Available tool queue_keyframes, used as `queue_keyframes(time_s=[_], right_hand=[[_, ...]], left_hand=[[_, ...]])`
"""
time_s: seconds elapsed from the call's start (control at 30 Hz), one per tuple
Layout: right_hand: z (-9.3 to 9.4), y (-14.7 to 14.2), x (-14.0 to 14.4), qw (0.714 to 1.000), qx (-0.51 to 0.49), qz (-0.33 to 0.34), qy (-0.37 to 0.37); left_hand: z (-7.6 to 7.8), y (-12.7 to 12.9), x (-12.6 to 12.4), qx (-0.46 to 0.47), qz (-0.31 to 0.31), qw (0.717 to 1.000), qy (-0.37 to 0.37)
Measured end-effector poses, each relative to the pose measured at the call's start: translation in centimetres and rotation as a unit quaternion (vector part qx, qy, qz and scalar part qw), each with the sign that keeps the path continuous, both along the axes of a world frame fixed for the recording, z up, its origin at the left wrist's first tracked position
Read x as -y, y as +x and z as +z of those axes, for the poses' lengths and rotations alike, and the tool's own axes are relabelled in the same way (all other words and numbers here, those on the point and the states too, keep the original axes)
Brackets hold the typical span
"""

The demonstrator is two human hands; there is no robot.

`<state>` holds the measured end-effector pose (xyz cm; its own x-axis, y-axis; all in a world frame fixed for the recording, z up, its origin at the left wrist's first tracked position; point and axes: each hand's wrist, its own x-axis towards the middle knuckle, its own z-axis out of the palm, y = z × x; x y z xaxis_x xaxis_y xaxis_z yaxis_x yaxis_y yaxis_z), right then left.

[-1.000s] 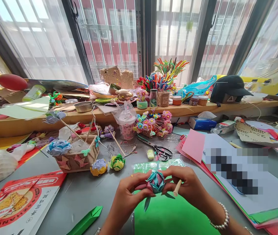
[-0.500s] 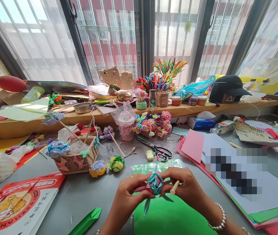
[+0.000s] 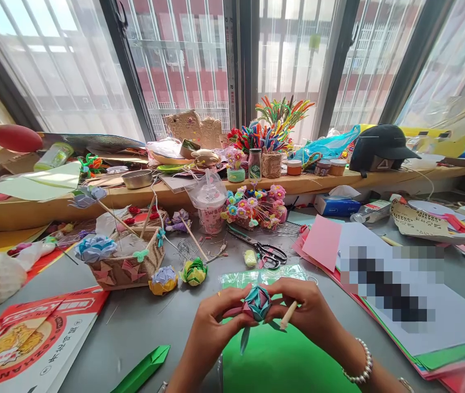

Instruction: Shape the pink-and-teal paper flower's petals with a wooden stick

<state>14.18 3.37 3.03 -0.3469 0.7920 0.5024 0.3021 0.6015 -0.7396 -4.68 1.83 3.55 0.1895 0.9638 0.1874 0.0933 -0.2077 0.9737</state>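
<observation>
Between my two hands is a paper flower [image 3: 258,303] with teal and pink folded petals, held above a green sheet [image 3: 285,360]. My left hand [image 3: 218,319] pinches its left side with thumb and fingers. On the flower's right side, my right hand [image 3: 308,311] grips with thumb and fingertips. A pale wooden stick [image 3: 288,315] is also tucked in the right hand's fingers, pointing down and left. Some teal petals stick out below and above the flower. To the left on the table lie a yellow-green paper flower [image 3: 193,272] and a purple-yellow one [image 3: 164,280].
Scissors [image 3: 271,253] lie behind the green sheet. A cardboard box [image 3: 128,270] with paper flowers stands left, near a folded green paper strip [image 3: 144,371] and a printed bag [image 3: 23,344]. Stacked coloured paper [image 3: 396,295] lies right. A lidded cup [image 3: 211,210] stands at the back.
The paper flower has turned slightly and shifted a little left and down. The wooden stick has tilted in my right hand. Both hands keep their hold.
</observation>
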Motion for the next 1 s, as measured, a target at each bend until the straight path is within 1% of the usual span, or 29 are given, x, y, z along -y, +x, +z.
queue_keyframes(time_s=[0.2, 0.27, 0.37, 0.47, 0.53, 0.6, 0.7, 0.8, 0.9, 0.97, 1.0], right_hand=[[0.5, -0.1, 0.5, 1.000, -0.009, 0.006, 0.001], [0.7, -0.1, 0.7, 1.000, -0.013, 0.012, 0.026], [0.9, 0.0, 1.0, 0.996, -0.005, 0.005, 0.085], [0.9, 0.2, 1.1, 0.991, 0.005, -0.024, 0.131], [1.0, 0.4, 1.0, 0.989, 0.013, -0.046, 0.142], [1.1, 0.6, 0.9, 0.989, 0.015, -0.054, 0.135], [1.2, 0.8, 0.6, 0.993, 0.002, -0.035, 0.110], [1.2, 0.9, 0.4, 0.996, -0.005, -0.008, 0.087], [1.4, 0.9, 0.4, 0.998, 0.001, -0.009, 0.063], [1.7, 0.8, 0.4, 0.999, 0.010, -0.019, 0.035], [1.8, 0.8, 0.4, 0.999, 0.015, -0.026, 0.018]], left_hand=[[0.1, -0.2, 0.3, 0.020, -0.010, 1.000, -0.002], [0.2, -0.2, 0.5, 0.043, -0.006, 0.999, 0.002], [0.3, -0.1, 0.9, 0.076, 0.003, 0.997, 0.001], [0.4, 0.0, 1.2, 0.092, 0.017, 0.996, 0.006], [0.5, 0.0, 1.2, 0.098, 0.028, 0.995, 0.012], [0.5, 0.0, 1.2, 0.111, 0.041, 0.993, 0.008], [0.4, -0.1, 1.0, 0.146, 0.044, 0.988, -0.019], [0.3, -0.1, 0.8, 0.178, 0.009, 0.982, -0.061], [0.1, 0.1, 0.4, 0.171, -0.011, 0.979, -0.109], [-0.1, 0.2, 0.1, 0.162, 0.005, 0.979, -0.124], [-0.2, 0.3, 0.0, 0.160, 0.025, 0.980, -0.119]])
